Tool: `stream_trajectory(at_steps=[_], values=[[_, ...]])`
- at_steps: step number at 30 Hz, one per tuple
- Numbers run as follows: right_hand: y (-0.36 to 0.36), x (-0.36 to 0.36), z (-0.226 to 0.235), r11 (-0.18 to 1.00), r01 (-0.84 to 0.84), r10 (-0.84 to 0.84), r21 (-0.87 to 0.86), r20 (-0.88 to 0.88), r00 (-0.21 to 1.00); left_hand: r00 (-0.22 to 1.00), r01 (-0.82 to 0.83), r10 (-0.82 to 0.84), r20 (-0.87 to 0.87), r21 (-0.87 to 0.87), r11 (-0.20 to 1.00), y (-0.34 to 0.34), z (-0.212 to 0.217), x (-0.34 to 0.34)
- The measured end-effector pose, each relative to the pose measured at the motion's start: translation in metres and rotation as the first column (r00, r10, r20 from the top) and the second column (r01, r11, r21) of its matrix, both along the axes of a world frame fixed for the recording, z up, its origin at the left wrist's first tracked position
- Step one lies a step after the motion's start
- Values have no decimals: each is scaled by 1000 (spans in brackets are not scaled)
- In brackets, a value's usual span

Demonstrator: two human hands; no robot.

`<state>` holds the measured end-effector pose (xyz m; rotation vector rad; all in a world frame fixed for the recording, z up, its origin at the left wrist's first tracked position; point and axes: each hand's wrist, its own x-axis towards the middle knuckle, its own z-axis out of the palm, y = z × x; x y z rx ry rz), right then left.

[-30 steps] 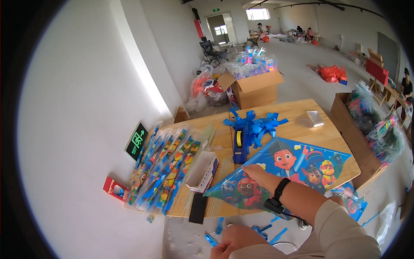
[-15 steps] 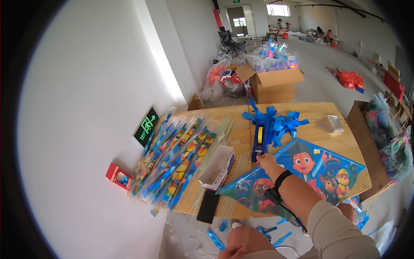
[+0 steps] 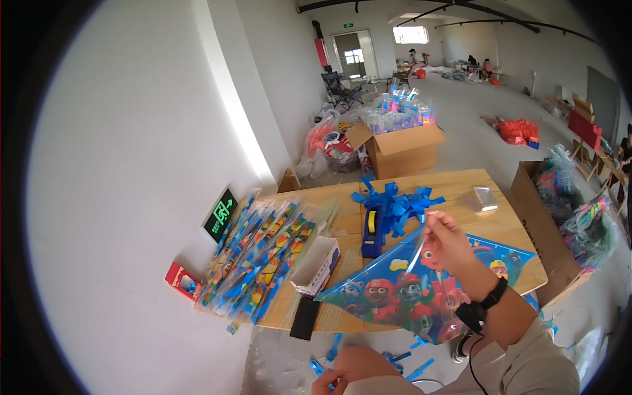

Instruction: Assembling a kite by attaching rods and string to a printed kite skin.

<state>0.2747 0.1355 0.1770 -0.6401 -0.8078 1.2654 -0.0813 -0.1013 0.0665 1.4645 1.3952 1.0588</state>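
My right hand (image 3: 449, 242) is raised over the upper part of a blue cartoon-print kite (image 3: 395, 289). Pinched between its thumb and fingers is a thin strip of what looks like clear tape (image 3: 416, 255), hanging down in front of the kite. Beyond the kite's left edge stands a blue tape dispenser (image 3: 370, 245) with a yellow roll. At the lower edge, beside my knee, my left hand (image 3: 329, 382) shows only in part. Its fingers are curled together, and what they may hold is hidden.
Blue ribbon strips (image 3: 398, 205) lie heaped behind the dispenser. Bagged kites (image 3: 260, 253) cover the table's left side, near an open white box (image 3: 317, 266) and a black phone (image 3: 304, 318). Cartons (image 3: 408, 153) of bagged goods stand beyond and right of the table.
My right hand has left the tape dispenser and moved right and up over the kite, with the clear strip now hanging from it. My left hand has shifted left along my knee.
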Motion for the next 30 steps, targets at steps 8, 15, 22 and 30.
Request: stream_trajectory(at_steps=[8, 15, 22, 30], values=[[-209, 157, 137, 843, 290, -348, 453, 48, 936, 884, 361, -114, -453, 509, 782, 10, 110, 89], [-407, 263, 137, 543, 526, -816, 655, 264, 513, 881, 462, -263, -393, 590, 663, 8, 146, 160], [-464, 244, 127, 418, 852, -686, 315, 725, 69, 780, 625, -513, -357, 422, 657, 15, 126, 190], [-444, 228, 112, 535, 845, -372, -15, 894, 251, 689, 642, -522, -503, 88, 762, 14, 136, 160]])
